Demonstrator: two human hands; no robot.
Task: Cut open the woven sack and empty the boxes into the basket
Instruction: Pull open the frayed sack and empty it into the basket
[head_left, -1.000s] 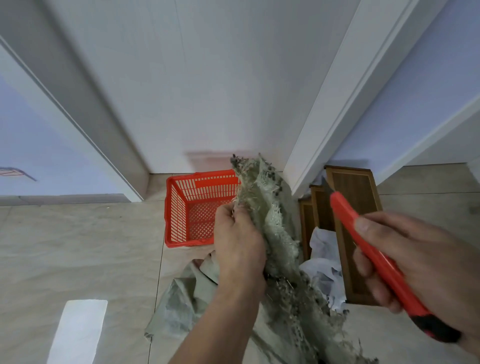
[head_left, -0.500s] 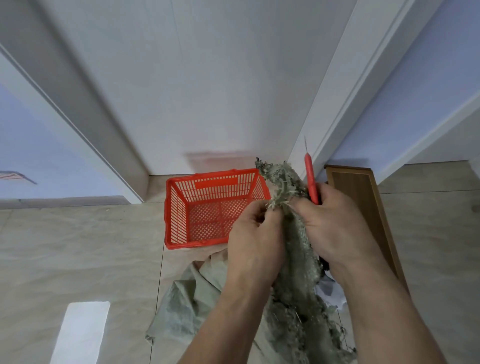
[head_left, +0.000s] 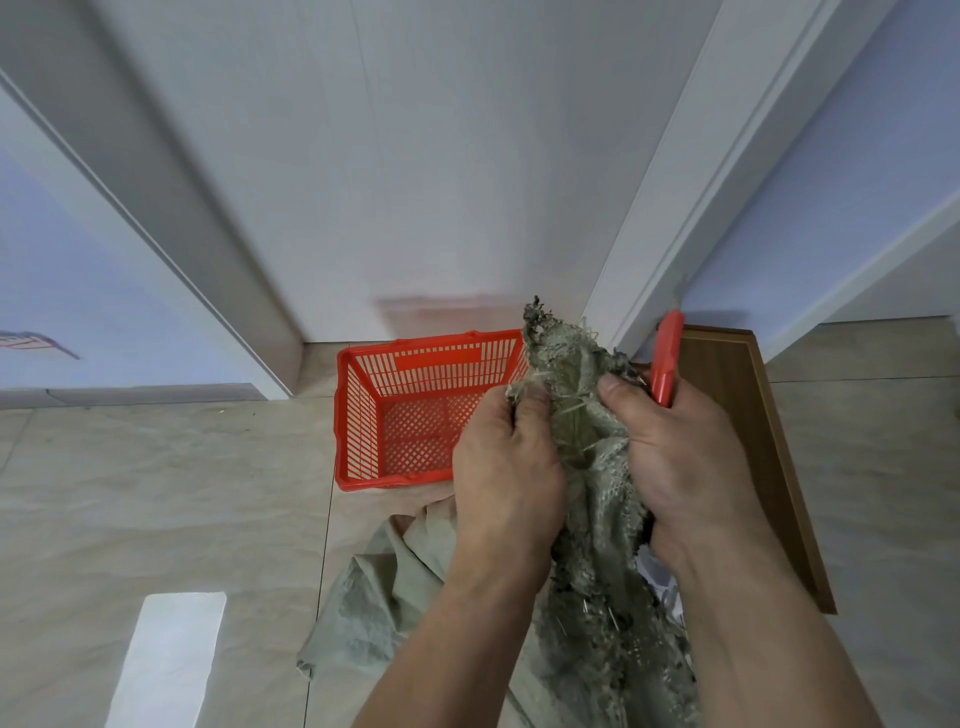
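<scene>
A grey-green woven sack (head_left: 587, 457) with a frayed, dirty top edge rises from the floor between my hands. My left hand (head_left: 506, 467) pinches its left side near the top. My right hand (head_left: 680, 457) grips the right side while also holding a red utility knife (head_left: 666, 358), which points upward behind the sack. An empty red plastic basket (head_left: 363, 415) sits on the floor just beyond my left hand. No boxes are visible; the sack's inside is hidden.
Brown wooden panels (head_left: 748, 441) lie on the floor to the right. A white door and its frame (head_left: 670, 208) stand close behind the basket. White crumpled wrapping (head_left: 660, 577) shows under my right wrist. The floor is beige tile (head_left: 156, 493).
My right hand came in from the right with the knife and took hold of the sack's top beside my left hand. The knife now points up. The basket is less covered by the sack.
</scene>
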